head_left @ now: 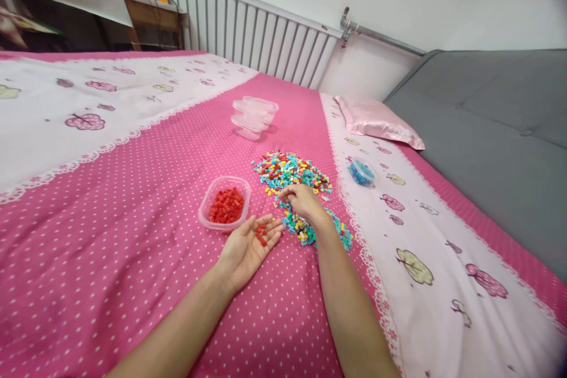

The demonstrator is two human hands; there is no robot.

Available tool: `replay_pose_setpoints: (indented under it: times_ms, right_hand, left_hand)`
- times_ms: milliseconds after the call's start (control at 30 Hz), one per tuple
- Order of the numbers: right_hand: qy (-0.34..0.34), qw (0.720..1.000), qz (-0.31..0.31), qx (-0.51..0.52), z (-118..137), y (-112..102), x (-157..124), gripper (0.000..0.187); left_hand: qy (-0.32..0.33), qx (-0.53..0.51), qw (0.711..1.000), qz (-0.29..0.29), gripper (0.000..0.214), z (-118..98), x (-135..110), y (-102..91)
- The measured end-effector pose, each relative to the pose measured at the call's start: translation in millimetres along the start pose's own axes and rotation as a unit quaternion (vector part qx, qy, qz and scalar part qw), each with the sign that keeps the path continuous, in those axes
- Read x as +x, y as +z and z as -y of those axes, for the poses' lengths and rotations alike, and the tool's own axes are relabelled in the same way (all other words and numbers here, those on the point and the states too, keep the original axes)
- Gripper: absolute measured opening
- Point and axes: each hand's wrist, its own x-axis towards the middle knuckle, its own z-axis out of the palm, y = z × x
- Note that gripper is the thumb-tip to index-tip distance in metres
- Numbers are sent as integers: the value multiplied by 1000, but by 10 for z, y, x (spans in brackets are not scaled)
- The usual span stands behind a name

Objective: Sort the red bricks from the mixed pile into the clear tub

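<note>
My left hand lies palm up with its fingers slightly curled, and several small red building bricks rest in it. Just beyond it, a clear plastic container holds a heap of red bricks. My right hand reaches over a spread pile of mixed bricks, mostly turquoise, yellow, red and white. Its fingers are bent together at the pile; whatever is between them is too small to make out. The right hand and wrist hide part of the pile.
Farther back stand several stacked clear containers. To the right is a clear container with blue pieces. A pink pillow lies by the grey headboard. All rests on a pink dotted bedspread; a radiator lines the wall.
</note>
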Motion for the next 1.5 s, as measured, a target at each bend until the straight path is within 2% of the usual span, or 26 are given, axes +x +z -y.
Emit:
replay_pose_setpoints:
  times_ms: [167, 300, 433, 600, 767, 933, 1133, 1367, 1500]
  right_hand:
    - [27, 995, -67, -62, -12, -25, 14, 37]
    - [33, 994, -42, -92, 3, 25, 33, 41]
    - [28, 998, -9, -63, 8, 30, 26, 37]
    - [41, 994, -59, -77, -20, 5, 29, 35]
    - [35, 993, -31, -111, -8, 49, 39, 43]
    - [41, 994, -32, -94, -30, 59, 49, 37]
    - [41, 992, -94, -74, -72, 49, 72, 32]
    - [2, 1000, -20, -12, 0, 92, 54, 36]
    - [-17, 999, -29, -3, -4, 116, 58, 37]
  left_hand:
    - [1, 3, 1000, 0, 28, 1, -1, 0]
    - [1, 4, 1000, 0, 30, 4, -6, 2]
    - [2, 2, 1000, 1, 31, 2, -4, 1]
    - [4, 6, 1000, 2, 31, 2, 9, -3]
    - [2, 5, 1000, 5, 32, 0, 20, -7]
    - [1, 6, 1000, 2, 31, -1, 13, -5]
    - [2, 7, 1000, 1, 31, 1, 9, -9]
    - [2, -1, 1000, -1, 31, 3, -5, 2]
    - [2, 2, 1000, -1, 32, 6, -4, 1]
